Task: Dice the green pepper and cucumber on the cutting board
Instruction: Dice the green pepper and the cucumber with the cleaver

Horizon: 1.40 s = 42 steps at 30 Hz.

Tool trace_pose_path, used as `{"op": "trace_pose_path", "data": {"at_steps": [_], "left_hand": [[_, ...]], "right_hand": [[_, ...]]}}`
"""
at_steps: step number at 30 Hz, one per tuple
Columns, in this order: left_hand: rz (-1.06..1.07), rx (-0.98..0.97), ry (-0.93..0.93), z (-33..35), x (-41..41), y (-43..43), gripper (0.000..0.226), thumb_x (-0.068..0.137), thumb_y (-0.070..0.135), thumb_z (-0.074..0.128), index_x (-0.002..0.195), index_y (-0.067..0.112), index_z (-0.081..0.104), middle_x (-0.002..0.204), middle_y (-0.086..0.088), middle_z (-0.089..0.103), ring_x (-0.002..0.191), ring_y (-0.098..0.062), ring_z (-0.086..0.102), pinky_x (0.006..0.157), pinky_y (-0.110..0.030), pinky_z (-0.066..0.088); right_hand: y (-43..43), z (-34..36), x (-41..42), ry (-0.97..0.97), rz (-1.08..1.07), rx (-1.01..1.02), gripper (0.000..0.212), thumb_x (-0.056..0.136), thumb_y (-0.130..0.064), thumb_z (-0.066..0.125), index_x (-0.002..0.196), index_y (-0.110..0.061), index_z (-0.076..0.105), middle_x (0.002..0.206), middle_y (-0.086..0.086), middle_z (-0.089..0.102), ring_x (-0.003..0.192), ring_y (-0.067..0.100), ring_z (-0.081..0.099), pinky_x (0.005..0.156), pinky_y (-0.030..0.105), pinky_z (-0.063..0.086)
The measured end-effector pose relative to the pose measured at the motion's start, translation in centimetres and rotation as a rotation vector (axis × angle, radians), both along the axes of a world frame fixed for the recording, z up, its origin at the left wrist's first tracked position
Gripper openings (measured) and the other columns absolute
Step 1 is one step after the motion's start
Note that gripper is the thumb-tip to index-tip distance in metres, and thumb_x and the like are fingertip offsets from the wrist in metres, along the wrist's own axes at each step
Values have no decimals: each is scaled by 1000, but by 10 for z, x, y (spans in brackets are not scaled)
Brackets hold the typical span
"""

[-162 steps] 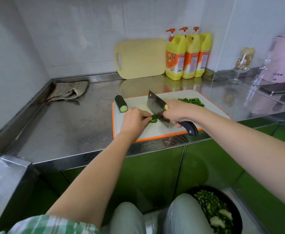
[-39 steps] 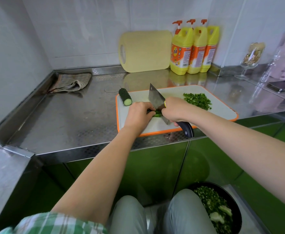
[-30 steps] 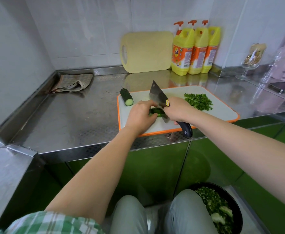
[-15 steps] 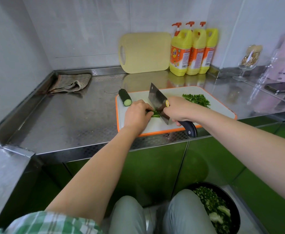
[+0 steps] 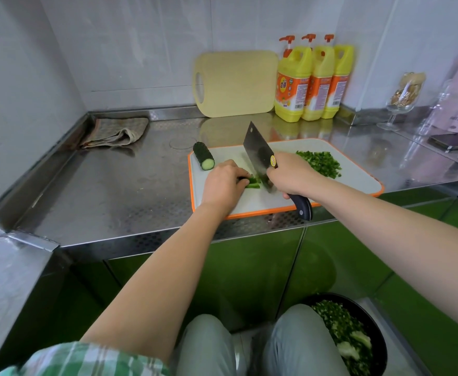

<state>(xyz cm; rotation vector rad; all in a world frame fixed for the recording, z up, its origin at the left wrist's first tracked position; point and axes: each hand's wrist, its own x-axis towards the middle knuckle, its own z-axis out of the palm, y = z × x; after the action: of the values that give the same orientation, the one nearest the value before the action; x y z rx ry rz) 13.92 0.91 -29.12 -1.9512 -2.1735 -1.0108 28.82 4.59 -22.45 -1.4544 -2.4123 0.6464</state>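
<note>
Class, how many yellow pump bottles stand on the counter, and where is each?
3. In a row against the back wall, right of the leaning board: left bottle, middle bottle, right bottle. A fourth could hide behind them.

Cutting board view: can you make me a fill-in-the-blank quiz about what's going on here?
The right hand grips a wide-bladed ____.
The left hand holds green strips down on the cutting board, whose rim is ____.
The cucumber chunk lies at the board's far ____ corner.
____ yellow detergent bottles stand in a row.
Missing words: cleaver; orange; left; three.
</note>
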Motion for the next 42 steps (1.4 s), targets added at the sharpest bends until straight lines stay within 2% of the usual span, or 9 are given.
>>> {"op": "trace_pose_path", "data": {"at_steps": [4, 8, 13, 22, 25, 32, 35, 38, 42], "left_hand": [[-2, -1, 4, 0, 1, -1, 18, 89, 16, 63, 102, 16, 76, 98, -9, 63, 92, -28, 56, 70, -27, 35], [-2, 3, 12, 0, 0, -2, 17, 88, 15, 64, 98, 14, 77, 94, -10, 62, 90, -30, 56, 67, -29, 33], [0, -7, 17, 0, 1, -1, 17, 88, 16, 64, 98, 16, 77, 93, -8, 62, 90, -28, 55, 66, -27, 28], [-17, -21, 54, 0, 0, -1, 21, 92, 13, 60, 106, 14, 75, 99, -11, 62, 95, -29, 56, 74, -32, 38], [-14, -18, 46, 0, 0, -2, 22, 92, 12, 59, 106, 15, 75, 100, -10, 62, 95, -28, 56, 75, -29, 37], [0, -10, 4, 0, -1, 0, 19, 89, 12, 61, 101, 16, 76, 99, -9, 64, 94, -27, 57, 76, -29, 38], [2, -14, -5, 0, -1, 0, 19, 89, 13, 62, 102, 15, 75, 100, -8, 64, 95, -26, 57, 77, -28, 39], [1, -13, -12, 0, -2, 1, 18, 90, 13, 62, 102, 15, 75, 101, -8, 64, 94, -25, 57, 77, -27, 38], [16, -12, -55, 0, 0, 0, 18, 88, 12, 64, 101, 15, 75, 97, -8, 64, 92, -24, 57, 72, -24, 34]], "right_hand": [[-7, 14, 1, -55, 40, -13, 17, 94, -8, 39, 76, -10, 38, 70, 13, 49, 45, 26, 55, 42, 22, 37], [-14, 15, -3, -149, 51, -50, 18, 90, -2, 38, 74, -5, 43, 59, 16, 50, 44, 27, 52, 44, 21, 38], [-12, 9, -10, -179, 43, -75, 9, 88, 0, 40, 83, 0, 48, 61, 19, 52, 44, 28, 52, 45, 22, 40], [-1, -3, -10, -24, -19, -53, 12, 94, -6, 39, 83, -5, 43, 71, 14, 50, 52, 30, 57, 45, 25, 41], [3, 3, -5, 36, -19, -53, 19, 93, -5, 39, 75, -10, 38, 67, 13, 48, 47, 27, 54, 43, 23, 38], [-5, 7, -6, -46, 23, -128, 8, 91, -1, 38, 87, -2, 45, 72, 20, 53, 46, 26, 51, 46, 25, 41], [-2, 0, -5, -45, 25, -147, 10, 91, -2, 39, 83, -2, 44, 70, 20, 52, 43, 25, 50, 43, 24, 41], [2, -3, -3, -17, 14, -163, 6, 91, -2, 38, 89, -3, 44, 69, 17, 49, 44, 25, 47, 43, 25, 40], [3, -7, -6, -7, 7, -87, 10, 90, -3, 38, 82, -5, 43, 69, 19, 54, 48, 28, 54, 48, 25, 42]]}}
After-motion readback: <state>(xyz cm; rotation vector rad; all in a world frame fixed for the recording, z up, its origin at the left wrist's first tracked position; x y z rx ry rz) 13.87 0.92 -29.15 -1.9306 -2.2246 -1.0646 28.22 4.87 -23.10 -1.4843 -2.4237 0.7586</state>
